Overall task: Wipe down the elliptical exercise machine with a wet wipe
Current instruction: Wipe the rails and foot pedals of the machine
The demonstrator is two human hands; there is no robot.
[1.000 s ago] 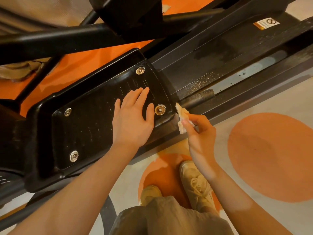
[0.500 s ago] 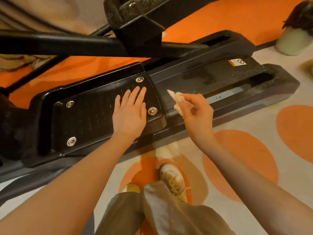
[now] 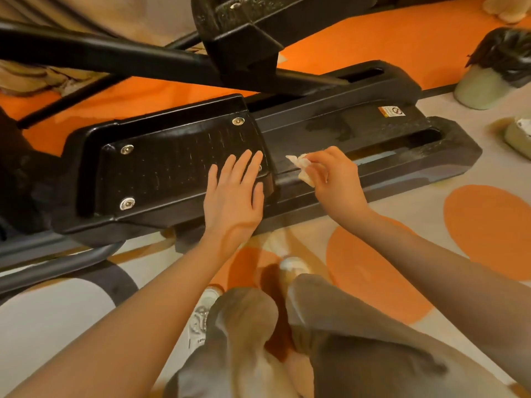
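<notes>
A small sticker [image 3: 391,111] sits on the black machine base [image 3: 359,122], up and right of the right hand [image 3: 334,179]; it bears a crossed-circle prohibition sign; its wording is too small to read.

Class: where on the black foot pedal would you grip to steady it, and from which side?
Grip the foot pedal by its raised near rim, coming from the floor side; the flat tread only allows pressing, as the left hand does.

A pale floor [image 3: 402,208] bears large orange circles [image 3: 488,228] and a grey curved patch [image 3: 115,280]; an orange mat [image 3: 359,38] lies beyond. At the right edge stand a pale green bin with a black liner [image 3: 488,81] and, just beside it, a smaller pale green container [image 3: 520,136].
</notes>
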